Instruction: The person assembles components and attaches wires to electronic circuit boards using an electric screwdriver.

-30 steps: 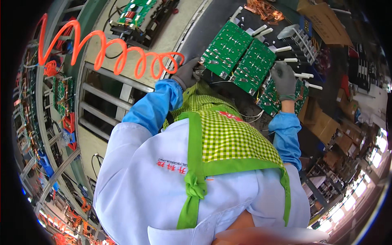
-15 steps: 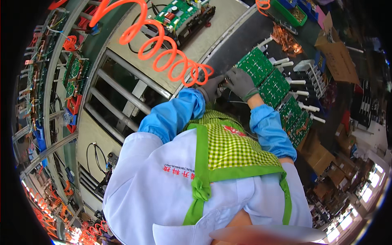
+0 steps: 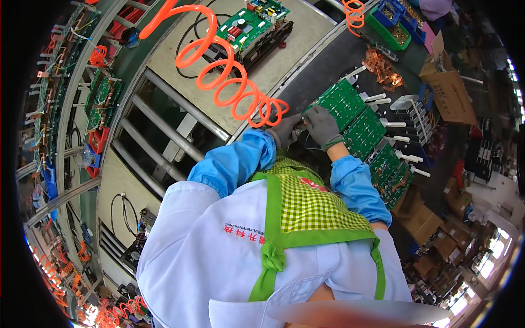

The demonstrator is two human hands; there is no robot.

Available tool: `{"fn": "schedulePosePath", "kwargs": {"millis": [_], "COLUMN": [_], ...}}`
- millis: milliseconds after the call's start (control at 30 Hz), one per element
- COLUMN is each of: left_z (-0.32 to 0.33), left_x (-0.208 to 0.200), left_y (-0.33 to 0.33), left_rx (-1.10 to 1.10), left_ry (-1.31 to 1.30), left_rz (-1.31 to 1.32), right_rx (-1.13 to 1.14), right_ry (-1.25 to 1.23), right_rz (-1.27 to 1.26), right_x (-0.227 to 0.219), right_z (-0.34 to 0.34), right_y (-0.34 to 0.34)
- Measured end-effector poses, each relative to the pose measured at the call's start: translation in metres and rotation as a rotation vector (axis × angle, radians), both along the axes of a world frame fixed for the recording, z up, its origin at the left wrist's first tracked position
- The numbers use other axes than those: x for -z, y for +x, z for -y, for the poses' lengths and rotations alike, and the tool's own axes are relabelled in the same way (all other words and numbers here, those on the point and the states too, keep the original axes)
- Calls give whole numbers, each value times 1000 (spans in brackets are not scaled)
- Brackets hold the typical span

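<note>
Both hands wear grey gloves and meet at the near edge of the dark bench [image 3: 306, 71]. My left hand [image 3: 284, 131] is closed, its fingers curled round a small, partly metallic piece that is too covered to name. Against it, my right hand [image 3: 322, 124] is closed too, fingertips pinched at the same spot; what they grip is hidden. Just right of my right hand lie several green circuit boards [image 3: 365, 131] in a row, with white posts [image 3: 396, 124] sticking out along their far side. An orange coiled hose [image 3: 229, 90] ends just above my left hand.
A green board assembly [image 3: 251, 27] sits on the pale conveyor surface at upper left, beside metal rollers [image 3: 158, 128]. Copper-coloured parts [image 3: 383, 68], green and blue bins [image 3: 391, 33], silver finned metal parts [image 3: 413, 115] and an open cardboard box [image 3: 448, 93] occupy the right side.
The whole view has shifted slightly, and the orange hose hangs a little lower and further right. My hands stay together at the same place, with the fingers slightly shifted.
</note>
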State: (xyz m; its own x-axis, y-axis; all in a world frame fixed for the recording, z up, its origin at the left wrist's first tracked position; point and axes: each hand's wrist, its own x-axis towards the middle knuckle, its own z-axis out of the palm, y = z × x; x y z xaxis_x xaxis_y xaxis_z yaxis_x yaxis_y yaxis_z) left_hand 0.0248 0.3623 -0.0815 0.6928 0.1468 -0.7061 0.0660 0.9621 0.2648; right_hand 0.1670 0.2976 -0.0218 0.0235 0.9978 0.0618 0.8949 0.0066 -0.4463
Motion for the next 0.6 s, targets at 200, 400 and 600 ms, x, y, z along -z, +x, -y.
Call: {"fn": "schedulePosePath", "kwargs": {"millis": [200, 400, 600], "left_z": [1, 1, 5], "left_x": [-4, -2, -6], "left_y": [1, 0, 0], "left_rx": [-16, -20, -50], "left_ry": [19, 43, 51], "left_rz": [-15, 42, 26], "right_rx": [86, 139, 59], "right_ry": [-50, 46, 64], "right_rz": [-44, -127, -196], "right_x": [-2, -1, 4], "right_z": [0, 4, 6], "right_y": [0, -8, 2]}}
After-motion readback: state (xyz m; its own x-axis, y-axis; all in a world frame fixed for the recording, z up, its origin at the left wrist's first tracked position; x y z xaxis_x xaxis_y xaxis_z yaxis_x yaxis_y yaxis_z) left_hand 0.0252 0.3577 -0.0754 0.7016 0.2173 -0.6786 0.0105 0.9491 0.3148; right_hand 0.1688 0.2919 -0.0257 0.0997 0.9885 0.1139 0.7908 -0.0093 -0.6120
